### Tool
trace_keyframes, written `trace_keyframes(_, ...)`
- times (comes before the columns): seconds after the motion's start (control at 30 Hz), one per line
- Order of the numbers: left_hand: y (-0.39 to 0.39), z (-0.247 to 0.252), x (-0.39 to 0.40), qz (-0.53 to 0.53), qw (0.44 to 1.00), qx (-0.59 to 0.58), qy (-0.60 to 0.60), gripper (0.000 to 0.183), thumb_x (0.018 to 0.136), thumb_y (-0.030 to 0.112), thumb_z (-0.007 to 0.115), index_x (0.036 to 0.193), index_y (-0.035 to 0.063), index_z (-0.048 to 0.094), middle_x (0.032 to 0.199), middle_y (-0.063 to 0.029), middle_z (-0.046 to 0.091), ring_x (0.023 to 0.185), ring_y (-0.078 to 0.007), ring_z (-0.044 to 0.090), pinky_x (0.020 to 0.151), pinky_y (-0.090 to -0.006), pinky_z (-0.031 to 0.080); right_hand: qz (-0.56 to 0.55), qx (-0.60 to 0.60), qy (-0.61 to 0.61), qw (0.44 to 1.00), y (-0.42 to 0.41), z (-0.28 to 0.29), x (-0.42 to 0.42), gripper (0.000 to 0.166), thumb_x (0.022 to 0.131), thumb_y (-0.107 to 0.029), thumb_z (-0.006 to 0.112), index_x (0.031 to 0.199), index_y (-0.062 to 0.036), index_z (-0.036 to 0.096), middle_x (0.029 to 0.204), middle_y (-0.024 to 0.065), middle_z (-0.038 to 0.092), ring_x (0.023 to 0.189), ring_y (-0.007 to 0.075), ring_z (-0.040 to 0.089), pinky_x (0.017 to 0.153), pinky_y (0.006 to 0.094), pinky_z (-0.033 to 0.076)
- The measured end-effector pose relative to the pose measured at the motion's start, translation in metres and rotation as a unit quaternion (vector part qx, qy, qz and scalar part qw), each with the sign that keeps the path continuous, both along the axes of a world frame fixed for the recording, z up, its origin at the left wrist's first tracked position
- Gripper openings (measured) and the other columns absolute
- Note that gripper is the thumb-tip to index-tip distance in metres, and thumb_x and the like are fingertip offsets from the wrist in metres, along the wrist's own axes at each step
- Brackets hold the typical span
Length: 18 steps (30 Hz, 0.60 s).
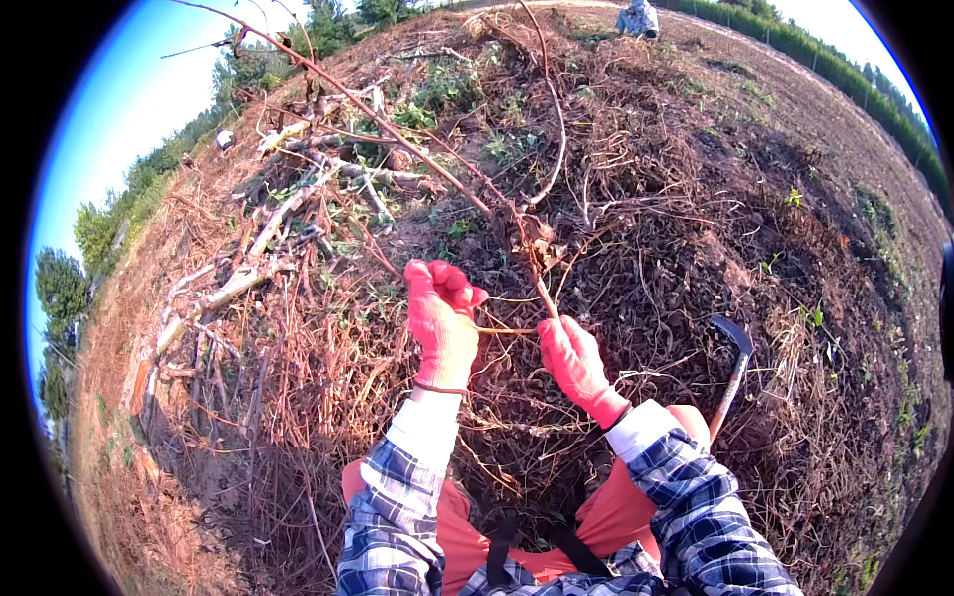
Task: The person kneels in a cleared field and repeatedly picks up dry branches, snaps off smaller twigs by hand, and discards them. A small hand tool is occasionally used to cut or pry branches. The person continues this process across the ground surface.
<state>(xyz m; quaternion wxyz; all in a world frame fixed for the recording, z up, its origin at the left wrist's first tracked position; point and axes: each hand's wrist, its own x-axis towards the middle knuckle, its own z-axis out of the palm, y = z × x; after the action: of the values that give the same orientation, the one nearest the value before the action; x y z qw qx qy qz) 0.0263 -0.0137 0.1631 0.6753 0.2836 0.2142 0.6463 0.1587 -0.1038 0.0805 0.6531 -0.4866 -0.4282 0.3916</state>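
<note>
My left hand (445,316), in a red-coated work glove, is closed on a thin dry stem that runs across to the right hand. The right hand (577,365), gloved alike, is shut on the lower end of a reddish-brown woody branch (546,296). From there the branch slants up and to the left, with shrivelled brown leaves (542,242) near its fork. Right of my right knee, a sickle (734,365) with a dark curved blade lies on the dry vines, its handle end hidden at the knee.
Dry vines and dead leaves (656,298) cover the ground around my legs. Cut tree limbs (242,279) lie in a heap on the left. A person (638,19) is far off at the top. Trees (61,287) edge the field on the left, a green hedge (835,67) on the right.
</note>
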Motion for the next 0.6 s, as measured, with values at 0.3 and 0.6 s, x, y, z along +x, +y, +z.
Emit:
trace_keyframes(0.3, 0.056, 0.026, -0.016, -0.016, 1.000, -0.023, 0.012, 0.032, 0.088, 0.033, 0.055, 0.104, 0.0053, 0.050, 0.096, -0.0118, 0.058, 0.093, -0.0274, 0.057, 0.086, -0.0463, 0.049, -0.003, -0.027, -0.085, 0.996, 0.002, -0.019, 0.003, 0.029, 0.090, -0.030, 0.054, 0.080, -0.0021, 0.053, 0.061, 0.0029, 0.046, 0.061, 0.0086, 0.039, 0.053, 0.0272, 0.037)
trace_keyframes(0.6, 0.051, 0.017, -0.015, 0.091, 0.984, 0.106, 0.115, 0.023, 0.095, 0.029, 0.043, 0.104, 0.0082, 0.047, 0.070, -0.0005, 0.050, 0.061, -0.0121, 0.051, 0.061, -0.0293, 0.047, 0.109, -0.183, -0.286, 0.934, 0.010, -0.010, 0.011, 0.047, 0.084, -0.048, 0.050, 0.103, -0.0047, 0.055, 0.080, 0.0154, 0.060, 0.078, 0.0319, 0.060, 0.073, 0.0371, 0.046)
